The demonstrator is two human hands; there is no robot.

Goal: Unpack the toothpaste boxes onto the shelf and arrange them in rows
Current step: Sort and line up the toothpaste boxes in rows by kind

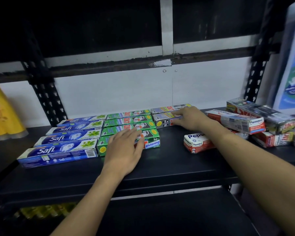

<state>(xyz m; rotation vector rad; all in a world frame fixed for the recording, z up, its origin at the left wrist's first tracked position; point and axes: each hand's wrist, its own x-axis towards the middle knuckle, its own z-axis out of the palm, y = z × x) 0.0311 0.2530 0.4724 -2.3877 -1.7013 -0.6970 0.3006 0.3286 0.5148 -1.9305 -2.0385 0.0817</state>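
Observation:
On the black shelf (pixel 169 160) lie a column of blue Safi boxes (pixel 58 151) at the left and a column of green whitening boxes (pixel 128 122) beside it. My left hand (pixel 126 148) rests flat, fingers straight, on the front green box (pixel 152 142). Farther back, two silver boxes (pixel 162 120) lie side by side; my right hand (pixel 188 119) lies over the nearer one, fingertips touching its top. A small red-and-white Pepsodent pack (pixel 197 142) sits under my right forearm.
A loose heap of shrink-wrapped red and silver toothpaste packs (pixel 255 123) fills the shelf's right end. A yellow package (pixel 3 113) stands at far left, a tall white-and-blue package (pixel 293 65) at far right. Black slotted uprights (pixel 46 96) frame the shelf; yellow goods (pixel 46 211) sit below.

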